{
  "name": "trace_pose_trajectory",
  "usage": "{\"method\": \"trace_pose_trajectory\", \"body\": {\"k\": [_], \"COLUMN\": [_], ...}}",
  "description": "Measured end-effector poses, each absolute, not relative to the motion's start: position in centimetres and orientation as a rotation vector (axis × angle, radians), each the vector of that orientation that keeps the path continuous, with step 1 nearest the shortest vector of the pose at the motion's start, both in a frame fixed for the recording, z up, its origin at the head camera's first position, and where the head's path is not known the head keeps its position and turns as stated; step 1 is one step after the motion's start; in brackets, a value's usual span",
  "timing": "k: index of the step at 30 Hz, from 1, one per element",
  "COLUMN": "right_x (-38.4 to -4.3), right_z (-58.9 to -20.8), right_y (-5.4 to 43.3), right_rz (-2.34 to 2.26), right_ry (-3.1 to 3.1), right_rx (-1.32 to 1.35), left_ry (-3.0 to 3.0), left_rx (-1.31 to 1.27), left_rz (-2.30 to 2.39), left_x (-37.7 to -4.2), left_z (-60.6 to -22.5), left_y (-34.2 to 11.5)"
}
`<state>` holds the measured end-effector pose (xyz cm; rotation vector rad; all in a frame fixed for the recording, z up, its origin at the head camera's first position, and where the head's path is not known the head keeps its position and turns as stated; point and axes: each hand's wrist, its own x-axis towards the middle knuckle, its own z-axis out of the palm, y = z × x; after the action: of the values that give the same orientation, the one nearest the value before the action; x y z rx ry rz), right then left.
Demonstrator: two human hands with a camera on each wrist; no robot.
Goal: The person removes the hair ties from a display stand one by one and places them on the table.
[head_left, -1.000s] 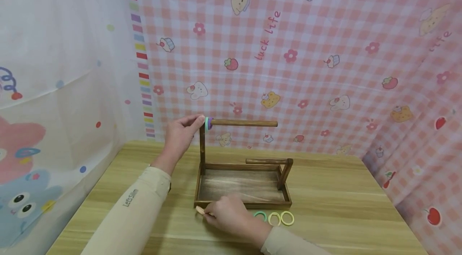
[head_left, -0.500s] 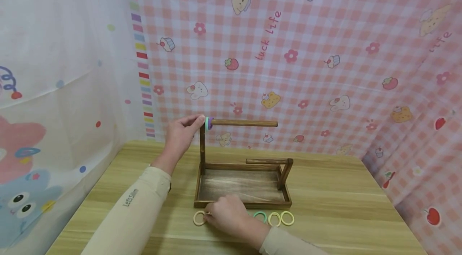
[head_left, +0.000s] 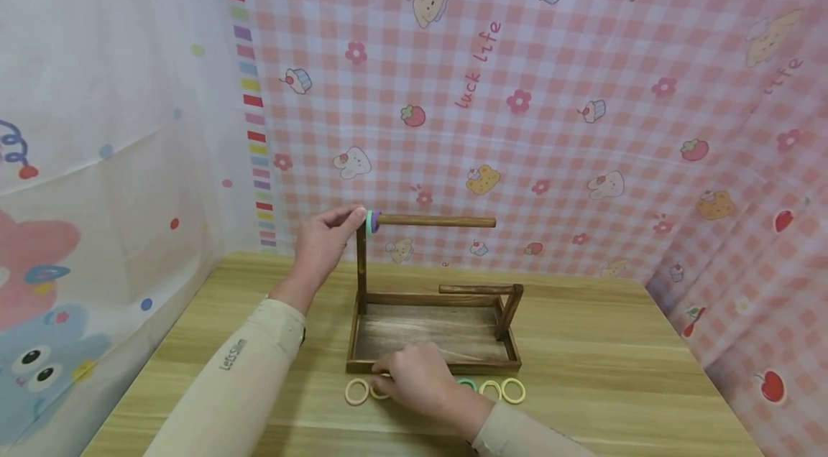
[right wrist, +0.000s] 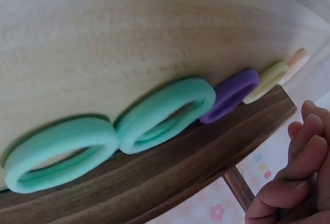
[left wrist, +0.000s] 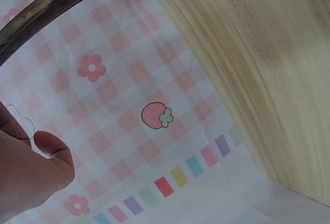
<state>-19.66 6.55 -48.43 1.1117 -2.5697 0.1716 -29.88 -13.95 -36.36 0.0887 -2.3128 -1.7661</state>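
My left hand (head_left: 323, 238) grips the top of the tall left post on a dark wooden stand (head_left: 433, 368). Beside its fingertips, a mint hair tie (head_left: 369, 222) and a purple hair tie (head_left: 376, 223) sit around the upper rod's left end. In front of the stand, my right hand (head_left: 417, 379) is low over a row of hair ties, thumb and index apart at a yellow hair tie (right wrist: 282, 70). A peach hair tie (head_left: 348, 392) lies flat at the row's left end. The right wrist view shows a purple hair tie (right wrist: 242, 82) and mint hair ties (right wrist: 167, 94) lying on the table.
Yellow hair ties (head_left: 523, 391) lie at the right end of the row. A shorter rod (head_left: 475, 289) juts leftward from the stand's right post. Behind the wooden table (head_left: 595, 349) hangs a pink checked cloth (head_left: 569, 47); a white printed cloth (head_left: 129, 83) hangs at left.
The peach hair tie, tilted up in my right fingers a second ago, now lies flat and released. My right hand has shifted slightly right to the yellow one. The left hand stays put.
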Motion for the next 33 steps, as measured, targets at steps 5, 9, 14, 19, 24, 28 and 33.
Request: {"method": "trace_pose_trajectory", "body": {"k": [5, 9, 14, 19, 24, 28, 33], "right_x": [-20.0, -20.5, -21.7, -23.6, -25.6, -26.7, -27.3], "right_z": [-47.6, -46.3, -44.0, -41.2, -39.6, -39.3, -39.2], "right_y": [6.5, 6.4, 6.0, 5.4, 4.7, 4.1, 3.6], "right_rz": [0.274, 0.444, 0.845, 1.291, 1.496, 1.465, 1.42], "right_ry": [-2.608, -2.628, -2.62, -2.58, -2.511, -2.481, -2.392], "right_rx": [1.06, 0.993, 0.809, 0.62, 0.565, 0.519, 0.469], "left_ry": [-2.315, -2.328, -2.336, -2.333, -2.33, -2.308, -2.292], "left_rx": [0.091, 0.089, 0.087, 0.089, 0.092, 0.09, 0.07], "left_rz": [-1.756, -1.748, -1.75, -1.76, -1.756, -1.775, -1.785], "left_x": [-29.8, -29.8, -29.7, -29.7, -29.7, -29.9, -30.0], "left_z": [-36.4, -36.4, -36.3, -36.3, -36.4, -36.6, -36.6], "left_y": [-13.9, -13.9, -13.9, -14.0, -14.0, -14.1, -14.0]}}
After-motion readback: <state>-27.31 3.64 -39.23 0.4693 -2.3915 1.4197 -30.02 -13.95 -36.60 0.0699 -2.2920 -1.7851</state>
